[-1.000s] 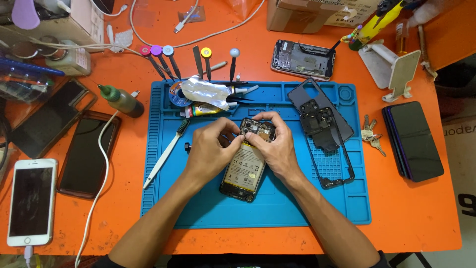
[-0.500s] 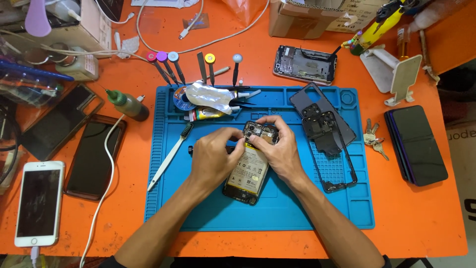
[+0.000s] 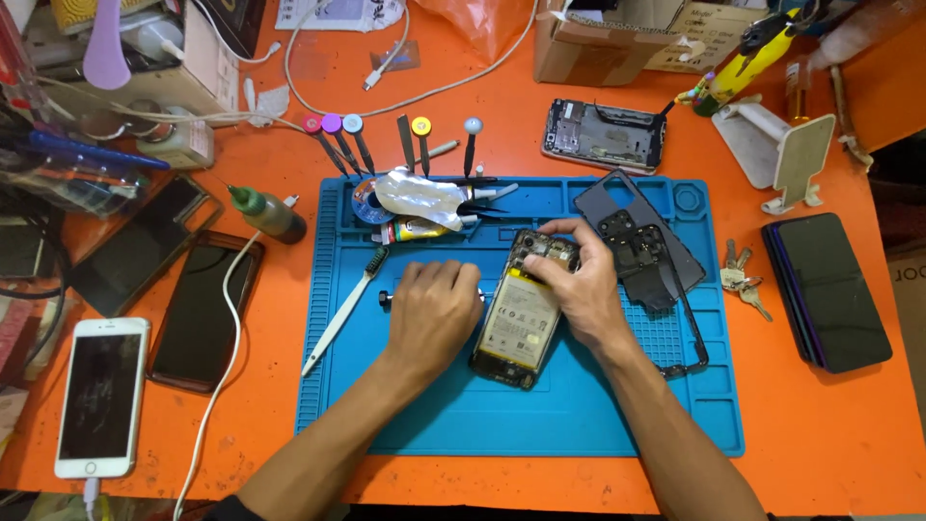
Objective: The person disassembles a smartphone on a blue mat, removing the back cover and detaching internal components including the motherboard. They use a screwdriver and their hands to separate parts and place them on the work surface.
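An opened phone (image 3: 514, 323) with its battery showing lies tilted on the blue repair mat (image 3: 579, 415). My right hand (image 3: 582, 287) grips the phone's top end, fingers over the camera area. My left hand (image 3: 431, 314) rests on the mat just left of the phone, closed around a small screwdriver (image 3: 385, 299) that lies level, its black knob sticking out to the left and its tip pointing at the phone.
A dark back cover (image 3: 639, 246) and a thin frame lie right of the phone. A white brush (image 3: 340, 315), a glue tube and foil sit on the mat's left. Around it are screwdrivers (image 3: 362, 143), a green-capped bottle (image 3: 267, 214), keys (image 3: 741, 280), dark phones (image 3: 831, 291), a white phone (image 3: 101, 396).
My left hand has left the phone's top and moved left onto the mat, now closed on the screwdriver. My right hand stays on the phone.
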